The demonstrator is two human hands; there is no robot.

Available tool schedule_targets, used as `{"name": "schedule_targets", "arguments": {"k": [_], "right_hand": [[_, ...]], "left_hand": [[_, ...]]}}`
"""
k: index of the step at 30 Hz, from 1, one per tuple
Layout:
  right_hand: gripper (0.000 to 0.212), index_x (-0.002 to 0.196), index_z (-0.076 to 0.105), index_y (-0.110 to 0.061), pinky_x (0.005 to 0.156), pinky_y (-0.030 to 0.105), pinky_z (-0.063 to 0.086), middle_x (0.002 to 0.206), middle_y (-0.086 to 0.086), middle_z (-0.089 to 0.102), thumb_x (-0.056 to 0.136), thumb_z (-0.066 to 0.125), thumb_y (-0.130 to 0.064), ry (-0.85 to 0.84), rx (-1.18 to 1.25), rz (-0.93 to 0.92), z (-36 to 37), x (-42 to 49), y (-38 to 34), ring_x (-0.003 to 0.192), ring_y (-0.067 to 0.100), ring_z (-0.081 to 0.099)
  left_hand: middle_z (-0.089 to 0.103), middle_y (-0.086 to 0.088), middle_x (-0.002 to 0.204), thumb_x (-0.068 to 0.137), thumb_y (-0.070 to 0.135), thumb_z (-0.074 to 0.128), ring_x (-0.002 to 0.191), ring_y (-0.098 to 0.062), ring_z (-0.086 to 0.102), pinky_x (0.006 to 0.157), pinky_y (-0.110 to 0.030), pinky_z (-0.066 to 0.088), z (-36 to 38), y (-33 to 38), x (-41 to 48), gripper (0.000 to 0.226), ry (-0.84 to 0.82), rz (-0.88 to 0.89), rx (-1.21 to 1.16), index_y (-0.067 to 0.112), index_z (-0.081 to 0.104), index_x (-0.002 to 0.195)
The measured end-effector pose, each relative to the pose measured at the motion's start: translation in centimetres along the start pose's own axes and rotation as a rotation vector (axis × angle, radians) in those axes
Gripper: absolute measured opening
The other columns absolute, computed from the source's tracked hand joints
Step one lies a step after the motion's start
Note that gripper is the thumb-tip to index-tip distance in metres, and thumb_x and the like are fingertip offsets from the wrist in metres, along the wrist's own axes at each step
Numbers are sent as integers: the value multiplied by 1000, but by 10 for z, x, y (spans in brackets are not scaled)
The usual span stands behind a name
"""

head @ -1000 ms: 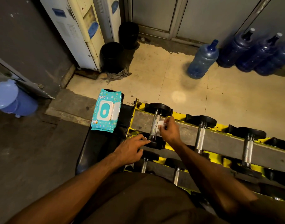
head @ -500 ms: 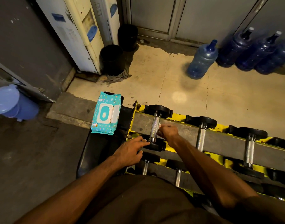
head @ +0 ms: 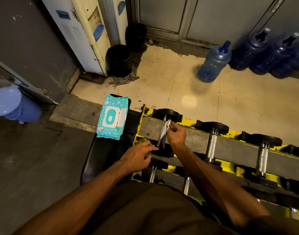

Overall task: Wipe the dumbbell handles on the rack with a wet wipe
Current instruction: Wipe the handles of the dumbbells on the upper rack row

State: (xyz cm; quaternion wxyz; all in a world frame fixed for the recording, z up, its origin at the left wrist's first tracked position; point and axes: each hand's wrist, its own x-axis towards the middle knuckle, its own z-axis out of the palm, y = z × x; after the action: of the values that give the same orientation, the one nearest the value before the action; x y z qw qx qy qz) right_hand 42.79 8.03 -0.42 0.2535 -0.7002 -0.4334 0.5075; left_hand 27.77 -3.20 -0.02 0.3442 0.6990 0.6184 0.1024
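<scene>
Dumbbell handle (head: 162, 134) at the left end of the rack (head: 233, 146) has the wet wipe (head: 169, 123) against its far part, pinched in the curled fingers of the right hand (head: 177, 136). Left hand (head: 137, 156), fingers nearly straight, touches the near weight (head: 165, 151). Wipes pack (head: 112, 116) lies on the bench (head: 101, 155), left.
</scene>
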Motion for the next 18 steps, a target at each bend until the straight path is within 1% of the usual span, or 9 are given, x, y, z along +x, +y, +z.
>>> {"name": "schedule_targets", "arguments": {"k": [2,5,7,8,11,13,15,16,18], "right_hand": [[56,143,49,-13,104,37,48,148,7,46,91,55,9,-1,-193,-229,1,-7,-6,131,25,48],[65,151,30,-20,111,45,40,158,16,24,95,63,-15,-174,-570,-431,-3,-13,4,137,32,36],[100,156,10,-6,117,45,27,160,22,8,84,77,-23,-235,-1050,-580,-8,-11,13,144,36,21],[106,156,8,-2,119,45,21,160,23,3,80,80,-24,-234,-1234,-686,-10,-7,17,146,38,15],[85,154,21,0,122,48,12,160,21,6,88,68,-27,-221,-1516,-945,-12,6,9,148,39,9],[71,153,27,-3,122,48,11,160,18,12,94,57,-30,-199,-1642,-999,-9,12,1,147,37,11],[70,153,26,-5,123,48,10,161,18,14,96,55,-34,-196,-1752,-990,-2,14,-5,148,36,11],[69,152,28,-6,122,48,13,160,19,17,96,55,-34,-226,-1808,-988,2,13,-5,148,37,13],[52,142,47,-9,117,45,25,150,17,38,96,57,-32,-370,-1856,-1063,5,7,-5,140,34,31]], "left_hand": [[51,10,133,97,21,58,120,-5,50,102,-30,49,0,0,-1,48,1,-2,1,31,53,143],[51,10,132,96,20,58,118,-5,51,101,-31,51,-1,-2,-1,49,-8,-13,-4,31,53,143],[51,10,132,97,20,58,118,-6,51,101,-31,50,-1,-1,-1,49,-6,-8,-2,30,53,144],[51,9,132,96,20,58,119,-6,51,101,-31,50,-1,0,0,49,-4,-2,-1,30,53,144],[53,7,130,96,21,59,119,-9,52,101,-33,50,0,4,1,49,-2,9,3,28,54,143],[53,7,131,96,21,59,119,-9,52,101,-33,50,-1,3,0,48,-6,4,3,28,54,143],[52,8,133,97,20,59,121,-8,51,102,-32,49,-2,1,1,48,-15,0,0,29,53,144],[51,8,134,97,20,58,121,-7,50,103,-31,49,-2,0,1,49,-23,0,-1,30,53,144],[50,9,136,97,20,57,122,-6,50,104,-31,48,-2,0,2,48,-35,10,0,29,53,144]]}}
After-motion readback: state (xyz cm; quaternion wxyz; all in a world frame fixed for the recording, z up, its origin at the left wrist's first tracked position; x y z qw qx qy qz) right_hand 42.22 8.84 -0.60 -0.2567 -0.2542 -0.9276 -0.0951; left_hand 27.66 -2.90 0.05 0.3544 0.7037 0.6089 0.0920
